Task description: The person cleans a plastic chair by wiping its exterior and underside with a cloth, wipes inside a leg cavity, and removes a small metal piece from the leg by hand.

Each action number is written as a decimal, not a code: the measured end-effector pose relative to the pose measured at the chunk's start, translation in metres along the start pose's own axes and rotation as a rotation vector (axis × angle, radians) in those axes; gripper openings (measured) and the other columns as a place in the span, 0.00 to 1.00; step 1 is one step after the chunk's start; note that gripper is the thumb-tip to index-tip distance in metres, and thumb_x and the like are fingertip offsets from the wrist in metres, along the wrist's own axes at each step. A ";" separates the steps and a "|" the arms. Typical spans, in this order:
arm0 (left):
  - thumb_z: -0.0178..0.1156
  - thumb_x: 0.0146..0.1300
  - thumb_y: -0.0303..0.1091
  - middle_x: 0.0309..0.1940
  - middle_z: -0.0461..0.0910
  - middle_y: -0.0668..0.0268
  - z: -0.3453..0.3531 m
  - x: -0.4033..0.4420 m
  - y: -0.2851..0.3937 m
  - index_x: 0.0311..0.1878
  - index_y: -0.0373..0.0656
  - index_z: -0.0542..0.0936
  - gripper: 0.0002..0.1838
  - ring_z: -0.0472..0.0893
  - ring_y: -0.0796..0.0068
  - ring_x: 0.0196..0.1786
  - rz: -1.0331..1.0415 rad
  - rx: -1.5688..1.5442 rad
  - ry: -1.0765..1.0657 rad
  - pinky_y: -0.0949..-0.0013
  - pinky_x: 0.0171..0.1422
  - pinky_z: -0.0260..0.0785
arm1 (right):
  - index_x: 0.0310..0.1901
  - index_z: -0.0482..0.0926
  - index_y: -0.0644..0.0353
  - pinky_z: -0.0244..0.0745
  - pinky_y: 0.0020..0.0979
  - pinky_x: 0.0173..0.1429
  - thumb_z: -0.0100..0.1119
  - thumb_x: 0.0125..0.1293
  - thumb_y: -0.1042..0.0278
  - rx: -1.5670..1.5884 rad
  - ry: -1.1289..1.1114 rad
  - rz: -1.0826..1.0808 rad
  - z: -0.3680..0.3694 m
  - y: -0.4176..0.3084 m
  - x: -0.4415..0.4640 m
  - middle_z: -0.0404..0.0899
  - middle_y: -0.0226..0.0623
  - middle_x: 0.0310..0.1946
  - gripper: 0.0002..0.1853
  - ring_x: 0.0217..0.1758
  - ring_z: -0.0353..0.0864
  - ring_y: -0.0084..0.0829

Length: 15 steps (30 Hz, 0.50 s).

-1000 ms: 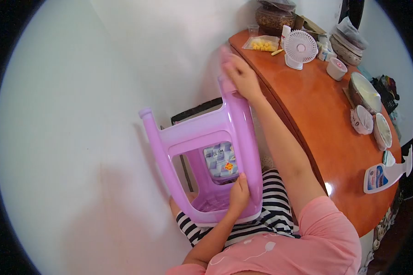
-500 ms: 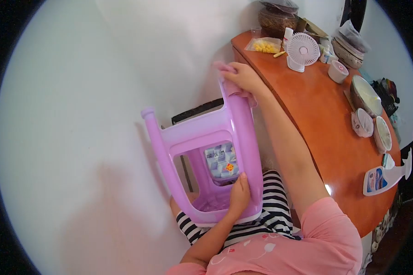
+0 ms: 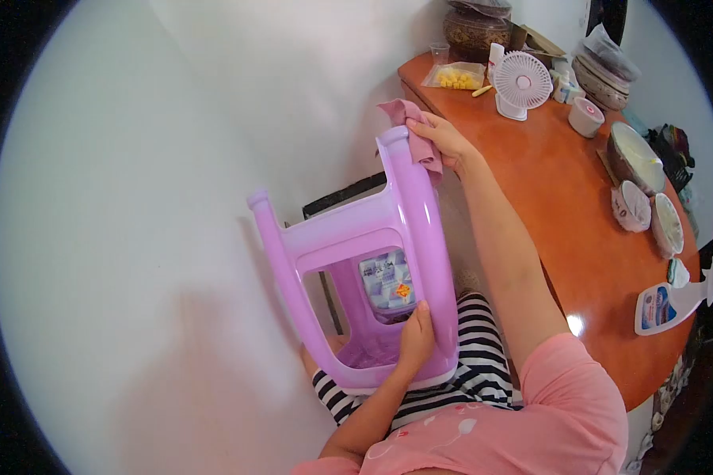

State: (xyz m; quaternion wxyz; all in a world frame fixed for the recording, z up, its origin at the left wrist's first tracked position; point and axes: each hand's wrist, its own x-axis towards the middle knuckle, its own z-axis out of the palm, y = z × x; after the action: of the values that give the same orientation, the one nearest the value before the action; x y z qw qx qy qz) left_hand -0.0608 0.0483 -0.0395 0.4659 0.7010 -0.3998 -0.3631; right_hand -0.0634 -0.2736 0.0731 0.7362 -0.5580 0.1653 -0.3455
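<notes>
A purple plastic stool (image 3: 432,237) rests tilted on my lap, its legs pointing up and away from me. My left hand (image 3: 417,340) grips the edge of its side opening, thumb on the outer face. At the far end of the right-hand leg, my right hand (image 3: 442,141) pinches a pink cloth (image 3: 424,142). The cloth drapes over the outer side of that leg, just below its tip. Through the stool's opening a blue-and-white patterned package (image 3: 388,281) shows behind it.
To the right stands a wooden table (image 3: 523,174) bearing a white fan (image 3: 523,81), a bag of yellow pieces (image 3: 458,79), a lidded tub (image 3: 586,117), several bowls (image 3: 635,158) and a spray bottle (image 3: 665,309). A white wall (image 3: 135,198) rises on the left.
My right hand has shifted slightly right and down with the cloth, uncovering the leg's tip. My left hand keeps its hold on the stool.
</notes>
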 end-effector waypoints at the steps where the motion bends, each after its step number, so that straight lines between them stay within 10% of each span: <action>1: 0.30 0.70 0.50 0.42 0.75 0.39 -0.001 -0.001 -0.001 0.49 0.29 0.73 0.31 0.74 0.43 0.49 -0.002 0.010 -0.003 0.58 0.53 0.64 | 0.49 0.73 0.60 0.74 0.26 0.41 0.60 0.60 0.60 0.120 0.012 0.020 -0.001 0.004 -0.001 0.77 0.31 0.38 0.18 0.38 0.76 0.21; 9: 0.32 0.71 0.49 0.38 0.77 0.44 0.002 0.000 -0.007 0.45 0.27 0.73 0.30 0.76 0.50 0.44 -0.012 -0.098 0.003 0.62 0.50 0.65 | 0.49 0.72 0.65 0.74 0.28 0.44 0.62 0.58 0.56 -0.223 0.163 0.068 0.028 -0.002 -0.006 0.77 0.36 0.39 0.23 0.40 0.77 0.25; 15: 0.32 0.71 0.48 0.30 0.76 0.47 -0.001 -0.003 -0.001 0.37 0.28 0.74 0.30 0.75 0.56 0.35 -0.079 0.006 0.025 0.60 0.44 0.65 | 0.53 0.70 0.58 0.75 0.27 0.43 0.59 0.61 0.57 0.524 0.072 -0.056 0.006 0.043 -0.002 0.76 0.31 0.41 0.21 0.41 0.76 0.23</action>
State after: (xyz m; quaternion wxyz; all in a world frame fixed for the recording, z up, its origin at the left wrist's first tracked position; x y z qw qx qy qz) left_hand -0.0614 0.0517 -0.0399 0.4541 0.7219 -0.3672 -0.3713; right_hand -0.0474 -0.2620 0.0343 0.8394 -0.3399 0.0807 -0.4164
